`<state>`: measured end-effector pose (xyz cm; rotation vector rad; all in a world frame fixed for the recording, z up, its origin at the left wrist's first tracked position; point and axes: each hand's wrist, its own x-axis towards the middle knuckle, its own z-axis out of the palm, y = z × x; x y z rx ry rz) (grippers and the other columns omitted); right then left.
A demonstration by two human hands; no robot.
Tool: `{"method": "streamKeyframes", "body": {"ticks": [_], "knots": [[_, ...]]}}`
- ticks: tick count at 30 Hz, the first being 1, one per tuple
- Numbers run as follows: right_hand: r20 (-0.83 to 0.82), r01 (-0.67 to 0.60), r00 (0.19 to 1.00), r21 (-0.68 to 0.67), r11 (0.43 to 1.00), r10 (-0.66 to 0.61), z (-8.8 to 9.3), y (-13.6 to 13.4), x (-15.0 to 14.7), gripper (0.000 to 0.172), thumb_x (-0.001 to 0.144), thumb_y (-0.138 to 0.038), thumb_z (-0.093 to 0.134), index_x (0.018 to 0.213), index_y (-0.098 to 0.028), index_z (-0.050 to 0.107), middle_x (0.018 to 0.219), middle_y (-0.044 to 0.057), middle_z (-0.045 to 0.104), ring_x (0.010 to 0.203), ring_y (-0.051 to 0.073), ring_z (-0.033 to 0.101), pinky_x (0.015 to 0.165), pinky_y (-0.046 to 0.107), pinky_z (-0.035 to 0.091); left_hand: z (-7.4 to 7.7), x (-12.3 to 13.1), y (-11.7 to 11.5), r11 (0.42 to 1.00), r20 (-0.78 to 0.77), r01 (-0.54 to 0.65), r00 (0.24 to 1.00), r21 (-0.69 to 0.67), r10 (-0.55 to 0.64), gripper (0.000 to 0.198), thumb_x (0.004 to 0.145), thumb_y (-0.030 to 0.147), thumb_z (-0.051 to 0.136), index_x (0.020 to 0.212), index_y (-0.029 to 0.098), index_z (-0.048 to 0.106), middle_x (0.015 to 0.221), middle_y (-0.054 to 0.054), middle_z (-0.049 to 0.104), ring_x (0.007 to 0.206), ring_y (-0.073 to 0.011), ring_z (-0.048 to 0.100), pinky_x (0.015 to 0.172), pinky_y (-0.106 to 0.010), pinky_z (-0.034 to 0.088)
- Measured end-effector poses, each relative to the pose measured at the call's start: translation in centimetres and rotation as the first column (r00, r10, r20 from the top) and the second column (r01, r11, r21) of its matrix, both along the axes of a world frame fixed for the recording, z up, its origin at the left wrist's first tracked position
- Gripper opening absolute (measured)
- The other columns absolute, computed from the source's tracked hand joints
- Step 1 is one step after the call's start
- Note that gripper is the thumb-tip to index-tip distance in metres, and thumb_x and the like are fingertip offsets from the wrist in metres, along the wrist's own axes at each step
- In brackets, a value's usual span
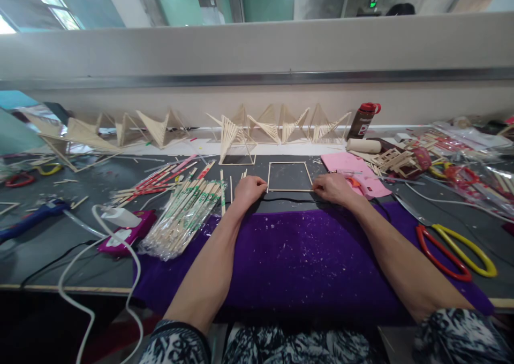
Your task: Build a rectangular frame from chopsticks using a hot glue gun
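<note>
A thin wooden stick frame (287, 162), four-sided, lies flat on the grey table (201, 167) beyond a purple cloth (297, 251). Closed at the fingertips, my left hand (250, 188) grips the frame's near left corner. My right hand (332, 187) pinches the near right corner, its fingers curled. A few loose sticks (223, 192) lie left of my left hand. Just right of my right hand, a pink and orange tool (357, 183), partly hidden, rests on pink paper (346, 163).
Wooden stick models (231, 134) line the back wall. Packaged chopsticks (184, 214), a magenta power socket (128, 235) and a blue glue gun (40, 217) are on the left. Large scissors (453, 246) lie on the right, a bottle (363, 122) behind. White cables hang at front left.
</note>
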<state>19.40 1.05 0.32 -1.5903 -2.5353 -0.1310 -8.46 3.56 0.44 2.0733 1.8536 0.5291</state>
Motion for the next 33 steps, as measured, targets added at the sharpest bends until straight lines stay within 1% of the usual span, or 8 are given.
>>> {"method": "streamKeyframes", "body": {"ticks": [8, 11, 16, 21, 24, 26, 29, 33], "knots": [[-0.038, 0.054, 0.998, 0.034, 0.998, -0.053, 0.1, 0.3, 0.5, 0.027, 0.083, -0.021, 0.043, 0.094, -0.021, 0.067, 0.091, 0.005, 0.066, 0.081, 0.016, 0.057, 0.067, 0.025, 0.035, 0.7, 0.6, -0.5, 0.999, -0.114, 0.005, 0.994, 0.054, 0.001, 0.034, 0.077, 0.045, 0.046, 0.079, 0.022, 0.071, 0.074, -0.004, 0.07, 0.074, -0.0179, 0.06, 0.064, -0.025, 0.041], [-0.018, 0.018, 1.0, 0.041, 0.999, -0.017, 0.2, 0.2, 0.3, 0.027, 0.085, -0.025, 0.043, 0.099, -0.023, 0.066, 0.097, 0.006, 0.064, 0.087, 0.017, 0.055, 0.071, 0.026, 0.035, 1.0, 0.8, -0.6, 0.998, -0.158, 0.013, 0.987, 0.067, -0.002, 0.034, 0.078, 0.045, 0.045, 0.081, 0.023, 0.07, 0.075, -0.004, 0.07, 0.074, -0.0174, 0.06, 0.063, -0.024, 0.04], [0.083, -0.038, 0.996, 0.023, 0.999, 0.036, 0.0, -0.1, -1.1, 0.025, 0.085, -0.029, 0.046, 0.086, -0.019, 0.068, 0.092, 0.01, 0.062, 0.089, 0.02, 0.052, 0.076, 0.03, 0.033, 1.0, 1.1, -0.8, 0.996, -0.177, 0.036, 0.984, 0.078, -0.021, 0.033, 0.079, 0.044, 0.045, 0.082, 0.023, 0.07, 0.079, -0.003, 0.07, 0.077, -0.0171, 0.06, 0.064, -0.023, 0.04], [0.045, -0.036, 0.998, 0.057, 0.998, 0.033, 0.2, -0.3, -1.1, 0.02, 0.082, -0.025, 0.048, 0.084, -0.017, 0.066, 0.09, 0.01, 0.062, 0.087, 0.02, 0.052, 0.076, 0.029, 0.033, 0.8, 0.9, -0.7, 0.992, -0.127, 0.016, 0.992, 0.123, -0.001, 0.03, 0.079, 0.04, 0.046, 0.083, 0.023, 0.07, 0.082, -0.003, 0.07, 0.08, -0.0174, 0.061, 0.068, -0.023, 0.041], [-0.023, 0.007, 1.0, 0.081, 0.997, -0.005, 0.5, -0.1, 0.0, 0.021, 0.084, -0.025, 0.046, 0.087, -0.018, 0.065, 0.089, 0.008, 0.063, 0.085, 0.018, 0.054, 0.072, 0.027, 0.036, 0.9, 0.4, -0.3, 0.978, -0.001, -0.046, 0.999, 0.203, 0.047, 0.029, 0.08, 0.037, 0.045, 0.09, 0.023, 0.069, 0.087, -0.002, 0.07, 0.082, -0.0169, 0.061, 0.072, -0.024, 0.042], [-0.191, 0.064, 0.98, 0.091, 0.994, -0.045, 0.5, 0.0, 0.5, 0.02, 0.084, -0.027, 0.046, 0.086, -0.019, 0.064, 0.087, 0.006, 0.064, 0.082, 0.016, 0.056, 0.07, 0.025, 0.037, 1.0, 0.2, 0.0, 0.969, 0.178, -0.102, 0.982, 0.225, 0.062, 0.028, 0.078, 0.034, 0.048, 0.093, 0.022, 0.067, 0.084, -0.002, 0.07, 0.076, -0.0161, 0.062, 0.071, -0.024, 0.043], [-0.515, 0.083, 0.855, 0.031, 0.996, -0.056, 0.4, 0.0, -0.1, 0.017, 0.082, -0.03, 0.048, 0.085, -0.019, 0.062, 0.082, 0.002, 0.065, 0.075, 0.014, 0.057, 0.066, 0.024, 0.04, 1.0, 0.6, -0.2, 0.995, 0.511, -0.081, 0.859, 0.064, 0.037, 0.028, 0.074, 0.029, 0.053, 0.096, 0.017, 0.065, 0.079, -0.004, 0.067, 0.064, -0.0135, 0.059, 0.062, -0.024, 0.045], [-0.649, -0.027, 0.761, -0.042, 0.999, -0.007, 0.1, -0.8, -2.7, 0.018, 0.08, -0.03, 0.049, 0.086, -0.019, 0.062, 0.08, 0.002, 0.065, 0.073, 0.014, 0.058, 0.065, 0.024, 0.042, 0.8, 2.5, -1.5, 0.987, 0.729, 0.118, 0.685, -0.112, 0.001, 0.034, 0.072, 0.029, 0.059, 0.102, 0.015, 0.063, 0.081, -0.005, 0.066, 0.06, -0.0107, 0.058, 0.05, -0.02, 0.043]]}}
